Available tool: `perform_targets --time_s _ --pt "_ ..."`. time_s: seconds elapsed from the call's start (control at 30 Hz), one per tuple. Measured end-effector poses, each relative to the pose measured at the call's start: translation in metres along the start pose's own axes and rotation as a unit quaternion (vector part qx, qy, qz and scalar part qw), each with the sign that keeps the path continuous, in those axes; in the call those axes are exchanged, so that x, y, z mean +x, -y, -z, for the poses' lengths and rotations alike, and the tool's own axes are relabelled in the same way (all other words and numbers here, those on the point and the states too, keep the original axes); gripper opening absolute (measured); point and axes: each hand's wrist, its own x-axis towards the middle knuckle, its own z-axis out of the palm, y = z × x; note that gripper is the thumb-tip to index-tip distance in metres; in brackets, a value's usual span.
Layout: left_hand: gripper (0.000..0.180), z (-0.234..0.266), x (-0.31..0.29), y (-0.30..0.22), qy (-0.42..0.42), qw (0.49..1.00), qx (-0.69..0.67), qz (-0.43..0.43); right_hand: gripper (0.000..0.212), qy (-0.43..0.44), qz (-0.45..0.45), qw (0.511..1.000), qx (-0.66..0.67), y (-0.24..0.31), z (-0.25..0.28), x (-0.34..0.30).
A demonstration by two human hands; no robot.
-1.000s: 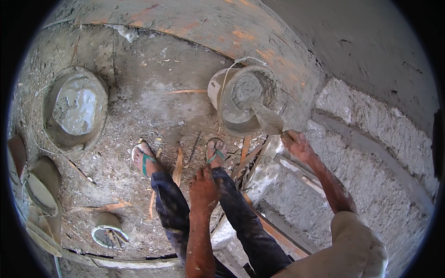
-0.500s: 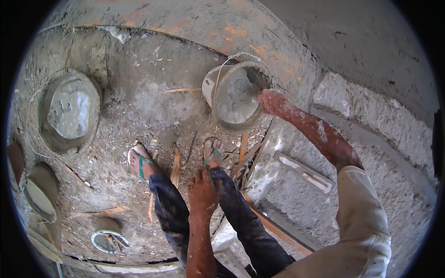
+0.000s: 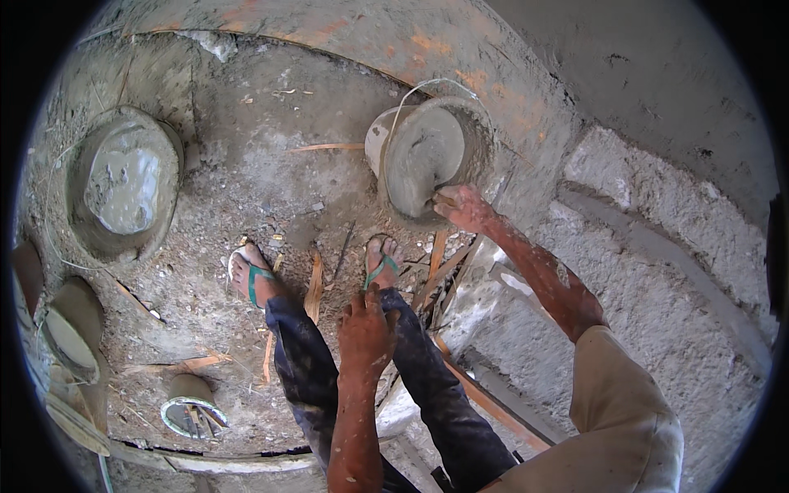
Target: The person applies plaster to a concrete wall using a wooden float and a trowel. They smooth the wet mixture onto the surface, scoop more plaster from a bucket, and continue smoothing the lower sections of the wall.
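My right hand is at the near right rim of a bucket of wet grey mortar, fingers curled closed just inside it. What they hold, if anything, I cannot make out. The bucket leans toward me, and its thin pale handle stands over the far rim. My left hand hangs over my knee, holding nothing, its fingers loosely apart. Beyond my right forearm, a pale long tool lies on the rough ledge, mostly hidden by the arm.
At the left stands a wide tub of watery mortar. Nearer are a tilted bucket and a small bucket with wood scraps in it. Wood strips and rubble litter the ground around my sandalled feet. A rough pale ledge runs along the right.
My right hand has moved from the bucket's right rim toward me and left, to its near side. The mortar surface looks smoother and rounder. My left hand has hardly moved.
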Motion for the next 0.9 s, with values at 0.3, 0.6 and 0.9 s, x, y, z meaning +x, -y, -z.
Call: perform_targets --time_s 0.3,0.6,0.9 --pt "0.062 -0.013 0.0 0.003 -0.007 1.0 0.03 -0.003 0.021 0.023 -0.291 0.849 0.441 0.137 0.009 -0.004" --pt "0.06 -0.015 0.002 -0.003 0.001 0.999 0.041 -0.015 0.025 -0.099 -0.081 0.974 -0.188 0.106 0.086 -0.03" --pt "0.06 -0.013 0.0 0.001 -0.001 0.999 0.03 -0.013 0.017 0.127 -0.024 0.888 -0.441 0.046 0.064 0.026"
